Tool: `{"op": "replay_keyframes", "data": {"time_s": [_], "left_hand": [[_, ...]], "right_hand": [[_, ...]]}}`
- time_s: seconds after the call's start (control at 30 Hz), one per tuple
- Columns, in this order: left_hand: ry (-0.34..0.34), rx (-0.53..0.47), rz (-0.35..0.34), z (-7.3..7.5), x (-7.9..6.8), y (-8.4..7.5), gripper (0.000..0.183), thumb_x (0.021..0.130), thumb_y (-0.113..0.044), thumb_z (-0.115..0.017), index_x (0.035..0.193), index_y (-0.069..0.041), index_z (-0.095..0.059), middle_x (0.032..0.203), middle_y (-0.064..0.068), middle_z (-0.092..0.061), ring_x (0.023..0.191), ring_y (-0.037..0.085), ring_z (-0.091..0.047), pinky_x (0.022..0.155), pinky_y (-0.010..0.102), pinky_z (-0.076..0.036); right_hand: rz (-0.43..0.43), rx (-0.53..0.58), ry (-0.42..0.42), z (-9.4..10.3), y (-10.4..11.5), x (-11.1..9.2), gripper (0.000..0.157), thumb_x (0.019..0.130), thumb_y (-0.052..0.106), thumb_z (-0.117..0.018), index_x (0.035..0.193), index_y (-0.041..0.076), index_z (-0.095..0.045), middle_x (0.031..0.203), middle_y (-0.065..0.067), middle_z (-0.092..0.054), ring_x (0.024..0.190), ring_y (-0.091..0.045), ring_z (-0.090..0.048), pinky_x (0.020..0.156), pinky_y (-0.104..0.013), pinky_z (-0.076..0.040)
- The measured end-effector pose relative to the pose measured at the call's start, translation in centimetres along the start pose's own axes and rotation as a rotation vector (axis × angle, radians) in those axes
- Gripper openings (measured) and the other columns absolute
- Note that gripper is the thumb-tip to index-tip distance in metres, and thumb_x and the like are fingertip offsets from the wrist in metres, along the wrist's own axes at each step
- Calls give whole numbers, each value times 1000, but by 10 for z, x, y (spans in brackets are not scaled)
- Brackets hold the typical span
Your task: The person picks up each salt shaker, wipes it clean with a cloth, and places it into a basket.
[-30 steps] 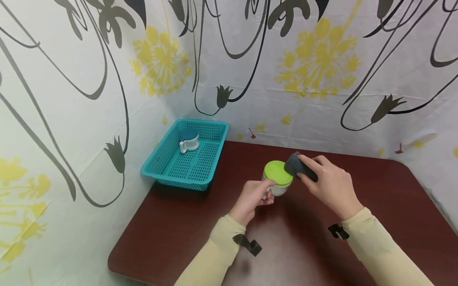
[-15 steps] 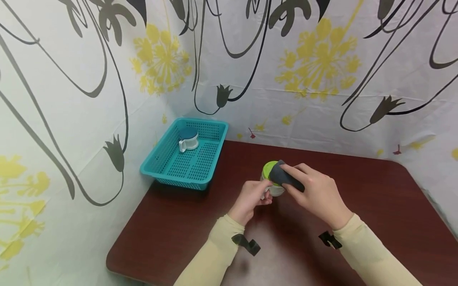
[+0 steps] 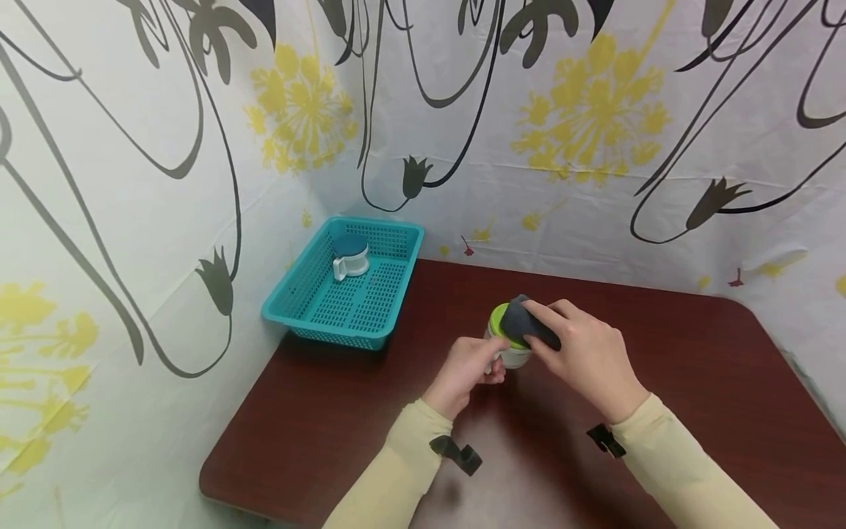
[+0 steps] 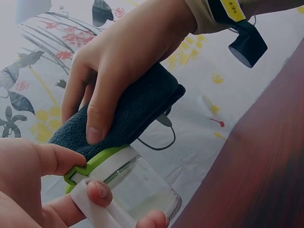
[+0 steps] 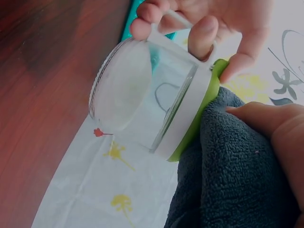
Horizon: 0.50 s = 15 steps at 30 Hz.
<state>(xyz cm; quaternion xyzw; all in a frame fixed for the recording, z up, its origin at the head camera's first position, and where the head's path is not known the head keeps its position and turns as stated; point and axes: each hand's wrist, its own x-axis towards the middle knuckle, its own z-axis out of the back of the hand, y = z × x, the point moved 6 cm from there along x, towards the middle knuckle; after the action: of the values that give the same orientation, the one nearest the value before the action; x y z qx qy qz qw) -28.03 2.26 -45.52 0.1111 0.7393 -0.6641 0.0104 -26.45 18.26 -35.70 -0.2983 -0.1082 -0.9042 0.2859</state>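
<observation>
A clear glass jar with a green lid and a white handle is held above the table. My left hand grips it by the handle, its thumb at the lid's edge. In my right hand is a folded dark grey-blue cloth, pressed against the top of the lid and covering much of it. Some whitish stuff shows at the jar's bottom in both wrist views; what it is I cannot tell.
A turquoise plastic basket stands at the table's back left. Inside it sits a similar white-handled jar with a blue lid. The dark red-brown table meets a flower-patterned cloth wall behind and to the left.
My right hand has moved left with the cloth, from the lid's right edge onto its top. My left hand keeps its grip on the handle, almost in place.
</observation>
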Motion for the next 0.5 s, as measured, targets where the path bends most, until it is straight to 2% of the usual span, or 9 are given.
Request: {"op": "replay_keyframes", "data": {"time_s": [0.27,0.5], "left_hand": [[41,11,4,-10,-4,3,42,86,-27,-73,63,4,-55,61,10,-51,60,20,-58,65,35,-56],[36,7,19,-11,-6,6,43,87,-27,-73,63,3,-54,60,9,-50,60,19,-58,66,34,-56]], "right_hand": [[-73,-55,-28,-4,-23,3,60,79,24,-86,134,19,-65,96,-10,-62,51,-19,-52,40,-36,-42],[-86,-29,-9,-10,-30,-1,58,81,26,-84,135,18,-65,97,-10,-62,50,-17,-49,40,-34,-42]]}}
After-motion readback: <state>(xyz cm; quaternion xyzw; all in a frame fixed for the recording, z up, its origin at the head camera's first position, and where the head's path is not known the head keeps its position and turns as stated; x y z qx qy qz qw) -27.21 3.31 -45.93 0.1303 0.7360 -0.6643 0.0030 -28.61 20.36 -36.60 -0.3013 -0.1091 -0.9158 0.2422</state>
